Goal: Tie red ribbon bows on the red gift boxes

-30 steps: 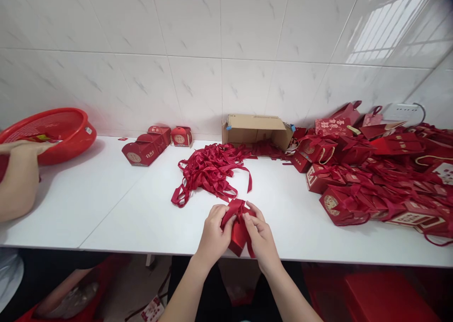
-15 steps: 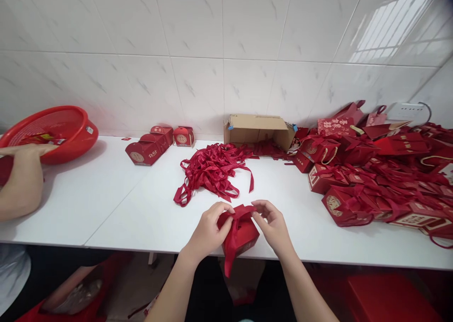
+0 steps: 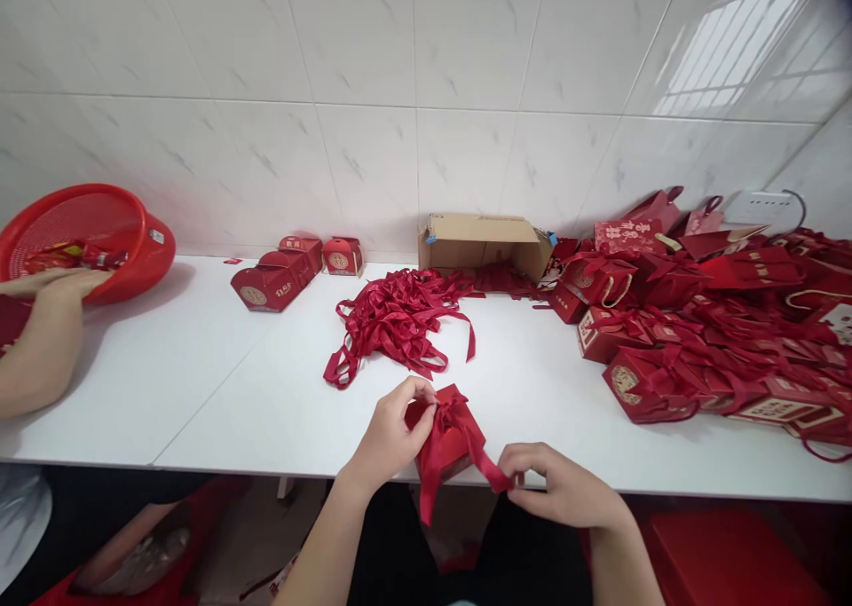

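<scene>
Left hand (image 3: 392, 424): thumb and forefinger brought together, clamped on the ribbon (image 3: 430, 477) close by its knot (image 3: 450, 405). Right hand (image 3: 563, 486): fingertips likewise closed, on the end of the other ribbon tail, which is drawn out taut.

Small red box (image 3: 455, 449): one item, placed on the near side of the ribbon pile (image 3: 399, 322), well apart from it. Set askew, one side face turned toward the near right; long axis not surely told, the far left part being covered by hand and ribbon. The free tail is hung over the near side.

Changes noted: one second ago both hands were held close at the knot and a narrow end of the box was turned nearer the body. Half a second ago the right hand was held by the upper ribbon; now it is found lower and farther out.

Surroundings: cardboard box (image 3: 483, 229), open, behind the ribbon pile to its right; heap of ribboned boxes (image 3: 719, 380), right of the pile; row of red boxes (image 3: 276, 278), left of it; red basket (image 3: 152, 255), farther left, reached into by a co-worker's arm (image 3: 50, 349).
</scene>
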Motion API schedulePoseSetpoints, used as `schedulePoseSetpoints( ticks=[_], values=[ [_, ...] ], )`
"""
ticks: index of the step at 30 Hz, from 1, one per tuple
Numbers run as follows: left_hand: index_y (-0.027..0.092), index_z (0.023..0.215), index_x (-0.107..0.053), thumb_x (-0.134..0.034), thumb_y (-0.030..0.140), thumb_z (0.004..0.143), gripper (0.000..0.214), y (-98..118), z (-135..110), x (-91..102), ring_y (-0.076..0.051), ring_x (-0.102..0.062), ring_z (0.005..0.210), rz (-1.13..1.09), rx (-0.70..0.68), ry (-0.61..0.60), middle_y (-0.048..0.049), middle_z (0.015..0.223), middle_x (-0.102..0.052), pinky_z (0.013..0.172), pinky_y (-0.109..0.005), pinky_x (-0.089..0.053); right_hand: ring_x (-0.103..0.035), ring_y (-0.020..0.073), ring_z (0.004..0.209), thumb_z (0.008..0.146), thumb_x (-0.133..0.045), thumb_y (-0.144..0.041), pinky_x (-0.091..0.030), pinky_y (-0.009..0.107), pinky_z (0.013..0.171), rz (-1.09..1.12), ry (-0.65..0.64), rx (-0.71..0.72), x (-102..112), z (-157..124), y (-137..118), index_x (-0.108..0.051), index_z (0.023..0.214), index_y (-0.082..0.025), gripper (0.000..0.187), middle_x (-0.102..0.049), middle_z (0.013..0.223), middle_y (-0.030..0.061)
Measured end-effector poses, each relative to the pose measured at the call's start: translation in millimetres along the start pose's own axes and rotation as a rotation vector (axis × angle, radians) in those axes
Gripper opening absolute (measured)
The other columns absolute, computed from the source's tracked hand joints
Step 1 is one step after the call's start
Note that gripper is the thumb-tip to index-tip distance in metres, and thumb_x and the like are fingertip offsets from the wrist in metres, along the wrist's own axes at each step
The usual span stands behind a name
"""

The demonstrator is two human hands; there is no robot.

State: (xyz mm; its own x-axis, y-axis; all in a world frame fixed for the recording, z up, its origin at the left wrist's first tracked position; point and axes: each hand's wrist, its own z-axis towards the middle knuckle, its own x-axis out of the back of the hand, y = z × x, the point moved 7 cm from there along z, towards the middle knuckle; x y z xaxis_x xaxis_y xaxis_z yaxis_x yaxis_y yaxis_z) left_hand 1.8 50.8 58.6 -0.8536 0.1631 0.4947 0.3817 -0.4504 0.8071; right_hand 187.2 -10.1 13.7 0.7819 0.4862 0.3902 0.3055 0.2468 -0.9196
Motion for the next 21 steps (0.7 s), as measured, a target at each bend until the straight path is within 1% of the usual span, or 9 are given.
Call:
schedulePoseSetpoints(
  ticks=[1,2,5,6,7,10,13,17,21],
  values=[
    [0.020,0.088,-0.050,-0.047,0.015,0.084,0.007,0,0,0.4,-0.012,-0.058,0.084,-0.004,0.007,-0.002,0.0002,0.085,-0.057,0.081,-0.027,-0.047,-0.058,0.0160,0.080,0.083,-0.053,-0.022,-0.048,0.029,0.074,-0.030,0.023,-0.041,8,-1,5,-0.064,0.089,-0.019,0.013,-0.064,0.088,0.0043],
    [0.020,0.089,-0.049,-0.047,0.015,0.084,0.007,0,0,0.9,-0.012,-0.058,0.084,-0.004,0.015,-0.003,0.0002,0.085,-0.057,0.081,-0.027,-0.047,-0.059,0.0166,0.083,0.085,-0.052,-0.025,-0.048,0.030,0.076,-0.051,0.112,-0.078,21,-1,10,-0.063,0.093,-0.020,0.015,-0.064,0.091,0.0049],
    [0.021,0.091,-0.050,-0.048,0.016,0.084,0.008,1,0,2.7,-0.013,-0.059,0.084,0.021,0.034,-0.004,0.0000,0.086,-0.058,0.081,-0.028,-0.048,-0.059,0.0173,0.088,0.089,-0.046,-0.036,-0.048,0.032,0.078,-0.061,0.480,-0.136,56,7,19,-0.057,0.103,-0.020,0.024,-0.062,0.103,0.0075],
    [0.021,0.091,-0.050,-0.048,0.017,0.084,0.008,1,0,3.3,-0.013,-0.059,0.084,0.033,0.034,-0.005,-0.0003,0.086,-0.059,0.081,-0.028,-0.048,-0.060,0.0171,0.087,0.090,-0.044,-0.039,-0.048,0.032,0.078,-0.046,0.551,-0.131,60,13,18,-0.056,0.106,-0.020,0.028,-0.061,0.106,0.0083],
    [0.021,0.092,-0.051,-0.048,0.017,0.084,0.009,2,0,3.8,-0.014,-0.059,0.085,0.042,0.031,-0.008,-0.0007,0.087,-0.060,0.080,-0.028,-0.048,-0.060,0.0169,0.086,0.091,-0.042,-0.042,-0.049,0.032,0.077,-0.028,0.574,-0.116,60,22,16,-0.056,0.108,-0.020,0.031,-0.061,0.108,0.0089],
    [0.021,0.096,-0.051,-0.048,0.017,0.084,0.014,5,0,4.4,-0.015,-0.061,0.088,0.053,0.014,-0.030,-0.0022,0.092,-0.063,0.081,-0.030,-0.048,-0.061,0.0161,0.084,0.092,-0.038,-0.044,-0.049,0.031,0.073,-0.004,0.462,-0.061,44,53,1,-0.056,0.115,-0.020,0.038,-0.062,0.109,0.0089],
    [0.022,0.103,-0.050,-0.049,0.017,0.083,0.020,5,1,4.1,-0.016,-0.061,0.092,0.047,0.011,-0.067,-0.0021,0.095,-0.065,0.084,-0.030,-0.047,-0.059,0.0153,0.082,0.090,-0.043,-0.042,-0.047,0.028,0.070,-0.050,0.355,-0.004,25,75,-17,-0.057,0.116,-0.021,0.036,-0.064,0.101,0.0065],
    [0.024,0.108,-0.047,-0.049,0.017,0.084,0.025,4,1,4.4,-0.015,-0.062,0.092,0.069,0.024,-0.104,-0.0004,0.095,-0.066,0.082,-0.028,-0.047,-0.055,0.0125,0.071,0.086,-0.053,-0.033,-0.044,0.025,0.065,-0.096,0.319,0.055,15,84,-31,-0.059,0.109,-0.020,0.027,-0.062,0.081,0.0013],
    [0.024,0.109,-0.046,-0.049,0.017,0.084,0.026,5,2,6.0,-0.014,-0.063,0.091,0.094,0.017,-0.110,0.0005,0.094,-0.067,0.083,-0.028,-0.047,-0.053,0.0117,0.070,0.082,-0.059,-0.025,-0.044,0.025,0.066,-0.027,0.274,0.089,13,83,-32,-0.057,0.105,-0.020,0.023,-0.057,0.075,-0.0014]
  ],
)
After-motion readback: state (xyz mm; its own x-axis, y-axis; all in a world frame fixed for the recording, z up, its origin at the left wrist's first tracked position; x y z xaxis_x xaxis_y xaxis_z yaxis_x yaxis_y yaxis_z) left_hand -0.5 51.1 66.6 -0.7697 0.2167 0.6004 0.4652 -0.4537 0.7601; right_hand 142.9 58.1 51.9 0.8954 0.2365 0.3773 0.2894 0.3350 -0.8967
